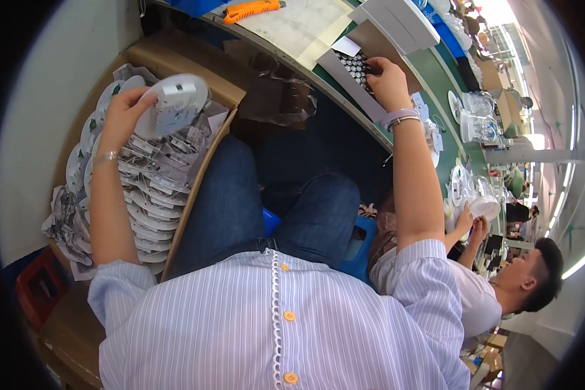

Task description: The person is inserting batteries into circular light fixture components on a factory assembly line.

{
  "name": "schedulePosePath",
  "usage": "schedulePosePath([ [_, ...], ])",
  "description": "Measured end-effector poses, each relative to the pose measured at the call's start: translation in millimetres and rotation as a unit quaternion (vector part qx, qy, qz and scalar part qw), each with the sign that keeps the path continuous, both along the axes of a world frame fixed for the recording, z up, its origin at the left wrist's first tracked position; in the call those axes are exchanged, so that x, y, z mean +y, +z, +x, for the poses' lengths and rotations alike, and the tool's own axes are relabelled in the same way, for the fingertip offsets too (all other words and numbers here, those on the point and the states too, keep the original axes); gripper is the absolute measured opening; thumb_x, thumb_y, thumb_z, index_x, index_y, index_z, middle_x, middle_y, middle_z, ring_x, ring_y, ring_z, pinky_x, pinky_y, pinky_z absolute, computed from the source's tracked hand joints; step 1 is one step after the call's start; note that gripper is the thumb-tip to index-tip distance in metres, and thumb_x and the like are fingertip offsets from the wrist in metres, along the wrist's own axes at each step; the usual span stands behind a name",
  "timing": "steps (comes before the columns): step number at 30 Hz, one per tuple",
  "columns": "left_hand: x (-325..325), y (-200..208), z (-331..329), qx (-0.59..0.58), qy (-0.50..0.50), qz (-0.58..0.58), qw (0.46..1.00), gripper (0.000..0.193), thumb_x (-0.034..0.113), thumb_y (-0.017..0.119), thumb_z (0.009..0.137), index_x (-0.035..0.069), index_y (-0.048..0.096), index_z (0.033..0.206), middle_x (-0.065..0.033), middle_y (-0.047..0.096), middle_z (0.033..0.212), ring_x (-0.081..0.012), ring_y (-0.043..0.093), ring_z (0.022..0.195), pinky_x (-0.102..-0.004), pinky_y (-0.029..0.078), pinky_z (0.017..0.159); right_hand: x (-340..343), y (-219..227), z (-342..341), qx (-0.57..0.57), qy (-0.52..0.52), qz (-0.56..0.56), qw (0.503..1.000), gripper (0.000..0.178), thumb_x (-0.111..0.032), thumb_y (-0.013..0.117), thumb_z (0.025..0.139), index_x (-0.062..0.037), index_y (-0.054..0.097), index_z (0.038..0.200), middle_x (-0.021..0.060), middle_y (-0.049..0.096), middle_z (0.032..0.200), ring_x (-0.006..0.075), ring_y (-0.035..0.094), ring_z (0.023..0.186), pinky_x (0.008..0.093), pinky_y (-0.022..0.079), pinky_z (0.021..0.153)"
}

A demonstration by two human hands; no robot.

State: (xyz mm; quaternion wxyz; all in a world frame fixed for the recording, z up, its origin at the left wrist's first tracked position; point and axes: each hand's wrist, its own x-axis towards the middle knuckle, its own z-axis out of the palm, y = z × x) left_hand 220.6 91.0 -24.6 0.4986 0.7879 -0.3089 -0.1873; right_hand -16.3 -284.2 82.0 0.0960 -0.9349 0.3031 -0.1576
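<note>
In my left hand (122, 116) I grip the edge of a round white plate (170, 107) with a small white box-shaped block on its face. It is tilted and slightly blurred, above an open cardboard carton (233, 96). Stacks of similar white discs (151, 224) lie in that carton, with grey crumpled paper between them. My right hand (389, 84) reaches into a shallow box (344, 77) on the bench, its fingers bent and closed at several small silver round-ended parts (353, 65). Whatever its fingertips hold is hidden.
An orange utility knife (253, 11) lies at the bench's far left. Beside the parts box stands a white box (400, 23). Clear round housings (480, 127) are along the green bench at right. A co-worker (487, 286) sits at my right, handling a clear round part (484, 207).
</note>
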Motion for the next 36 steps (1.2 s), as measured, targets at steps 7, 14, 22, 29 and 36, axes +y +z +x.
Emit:
schedulePosePath([
  [7, -28, 17, -102, 0.551, 0.052, -0.307, 0.774, 0.038, 0.026, 0.044, 0.085, 0.000, 0.043, 0.113, -0.0119, 0.050, 0.111, -0.0192, 0.050, 0.099, -0.0312, 0.039, 0.087, -5, 9, -1, 0.046, 0.056, 0.021, 0.997, 0.022, -0.006, 0.059, 0.067, -0.0013, 0.058, 0.088, 0.0165, 0.060, 0.084, 0.0288, 0.057, 0.079, 0.0336, 0.044, 0.073],
  [14, -55, 17, -166, 0.638, 0.005, -0.297, 0.710, 0.037, 0.025, 0.037, 0.088, 0.001, 0.041, 0.117, -0.0100, 0.049, 0.114, -0.0190, 0.047, 0.104, -0.0315, 0.035, 0.091, -14, 1, 18, 0.092, -0.044, 0.096, 0.990, 0.028, -0.020, 0.057, 0.067, 0.0012, 0.061, 0.084, 0.0197, 0.060, 0.083, 0.0308, 0.057, 0.079, 0.0335, 0.043, 0.075],
  [22, -49, 13, -177, 0.634, 0.012, -0.277, 0.721, 0.036, 0.024, 0.037, 0.089, 0.001, 0.041, 0.116, -0.0095, 0.049, 0.113, -0.0186, 0.047, 0.104, -0.0310, 0.035, 0.090, 1, 17, 13, 0.075, -0.055, 0.180, 0.979, 0.025, -0.014, 0.062, 0.065, 0.0003, 0.061, 0.085, 0.0146, 0.061, 0.072, 0.0241, 0.059, 0.069, 0.0320, 0.046, 0.064],
  [29, -49, 10, -177, 0.626, 0.014, -0.284, 0.726, 0.036, 0.024, 0.037, 0.089, 0.001, 0.042, 0.116, -0.0095, 0.049, 0.113, -0.0180, 0.048, 0.103, -0.0303, 0.036, 0.089, -7, -4, 7, 0.044, -0.059, 0.039, 0.997, 0.028, -0.021, 0.064, 0.064, -0.0024, 0.061, 0.085, 0.0167, 0.060, 0.084, 0.0298, 0.057, 0.080, 0.0337, 0.044, 0.074],
  [36, -49, 15, -181, 0.632, 0.026, -0.274, 0.724, 0.035, 0.023, 0.037, 0.089, 0.001, 0.042, 0.116, -0.0090, 0.050, 0.112, -0.0174, 0.048, 0.102, -0.0298, 0.036, 0.089, -2, -19, 3, -0.081, -0.074, -0.008, 0.994, 0.030, -0.020, 0.064, 0.066, 0.0013, 0.059, 0.086, 0.0177, 0.060, 0.083, 0.0301, 0.057, 0.080, 0.0340, 0.044, 0.074],
])
